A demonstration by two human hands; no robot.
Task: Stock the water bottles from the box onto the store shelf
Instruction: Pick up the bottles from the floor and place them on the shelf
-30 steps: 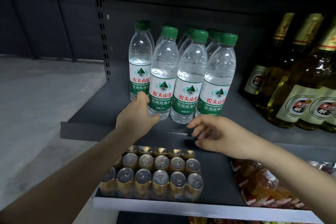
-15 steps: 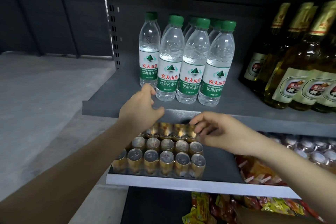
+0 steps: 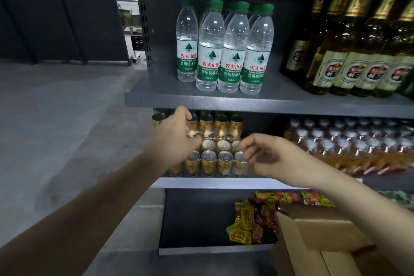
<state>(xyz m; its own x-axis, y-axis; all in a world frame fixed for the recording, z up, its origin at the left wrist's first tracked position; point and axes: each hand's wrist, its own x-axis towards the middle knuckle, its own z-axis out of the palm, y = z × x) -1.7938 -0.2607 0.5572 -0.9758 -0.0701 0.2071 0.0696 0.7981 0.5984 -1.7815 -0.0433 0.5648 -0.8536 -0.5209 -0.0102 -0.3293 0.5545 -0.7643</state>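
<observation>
The water bottles (image 3: 224,51) stand upright in a tight group on the grey shelf (image 3: 156,98), near its front edge — bare shelf lies to their left, and a gap parts them from the beer bottles (image 3: 349,51) on the right. Both hands hang below this edge, in front of the gold cans (image 3: 215,154). The left hand (image 3: 174,139) and the right hand (image 3: 271,154) are loosely curled and hold nothing. The box (image 3: 324,246) sits near, at lower right — beside snack packets (image 3: 248,222). Grey floor (image 3: 56,119) spreads left.
</observation>
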